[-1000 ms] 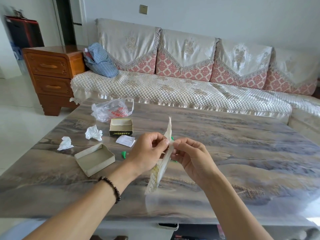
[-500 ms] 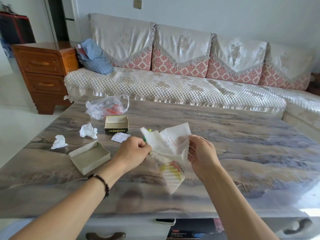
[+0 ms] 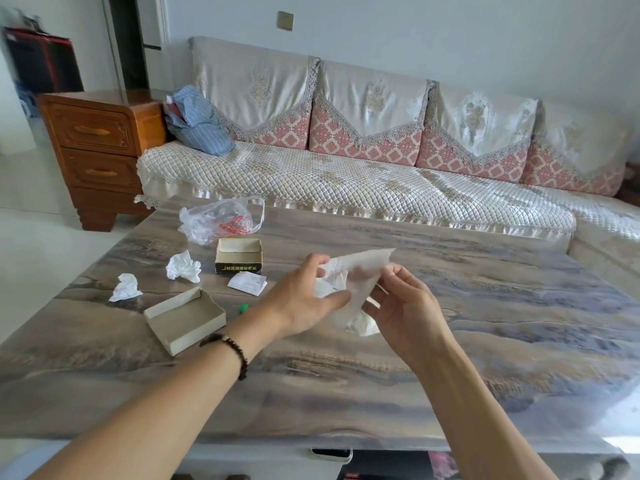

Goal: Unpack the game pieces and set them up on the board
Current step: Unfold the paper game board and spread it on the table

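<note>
Holding a thin paper sheet (image 3: 360, 271) up over the table (image 3: 485, 323), both hands are gripping it: the left hand (image 3: 304, 299) is pinching its left edge between thumb and loosely curled fingers, the right hand (image 3: 408, 306) is pinching its right side. Motion blur is hiding the print. A green piece (image 3: 243, 308) is lying beside the open box (image 3: 185, 317).

The paper sheet (image 3: 356, 282) is motion-blurred, so its print can't be read. A green piece (image 3: 243, 308) is half hidden behind the left wrist. The box (image 3: 238, 259) label is too small to read.
</note>
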The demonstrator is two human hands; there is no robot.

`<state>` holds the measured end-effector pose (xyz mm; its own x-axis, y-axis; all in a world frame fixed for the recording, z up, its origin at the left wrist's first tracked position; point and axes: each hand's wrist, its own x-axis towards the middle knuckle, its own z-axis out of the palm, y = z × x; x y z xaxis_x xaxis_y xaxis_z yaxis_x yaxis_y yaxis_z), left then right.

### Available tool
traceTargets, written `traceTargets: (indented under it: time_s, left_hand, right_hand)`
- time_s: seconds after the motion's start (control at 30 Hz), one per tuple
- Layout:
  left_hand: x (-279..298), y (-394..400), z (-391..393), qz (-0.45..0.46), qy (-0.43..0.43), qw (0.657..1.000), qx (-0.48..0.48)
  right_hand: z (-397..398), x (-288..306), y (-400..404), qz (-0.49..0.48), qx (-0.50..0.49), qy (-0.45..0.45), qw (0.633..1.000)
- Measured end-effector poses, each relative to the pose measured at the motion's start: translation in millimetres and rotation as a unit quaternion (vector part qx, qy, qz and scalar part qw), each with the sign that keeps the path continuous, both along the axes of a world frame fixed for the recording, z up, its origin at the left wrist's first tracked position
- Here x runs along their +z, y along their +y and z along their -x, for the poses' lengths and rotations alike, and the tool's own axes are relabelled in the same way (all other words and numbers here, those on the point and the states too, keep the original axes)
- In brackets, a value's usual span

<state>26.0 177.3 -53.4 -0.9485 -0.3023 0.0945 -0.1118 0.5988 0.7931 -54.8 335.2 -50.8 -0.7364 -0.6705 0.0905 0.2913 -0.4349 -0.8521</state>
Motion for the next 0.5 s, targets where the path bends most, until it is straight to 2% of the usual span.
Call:
traceTargets:
  time_s: [0.1,0.2,0.27,0.33,0.43,0.5]
  left_hand:
    - [-13,-4,3,-0.012,0.026,0.999,0.046]
    - [-12,-7,8,0.045,0.064,0.991,0.104]
    - [-6,-6,11,0.083,0.076,0.988,0.105]
    - [0,-5,15,0.073,0.106,0.988,0.088]
    - [6,-3,16,0.027,0.098,0.992,0.080]
    - [8,-2,17,-0.025,0.082,0.992,0.091]
  right_hand:
    - [9,2,7,0.025,-0.026,-0.041,0.999]
    - [22,-4,8,-0.029,-0.083,-0.067,0.994]
    - [26,-4,9,-0.065,-0.109,-0.070,0.989]
    - [27,-1,10,-0.092,-0.131,-0.067,0.985]
    - [26,5,11,-0.172,-0.195,-0.002,0.966]
    - [23,10,12,-0.220,-0.248,0.105,0.938]
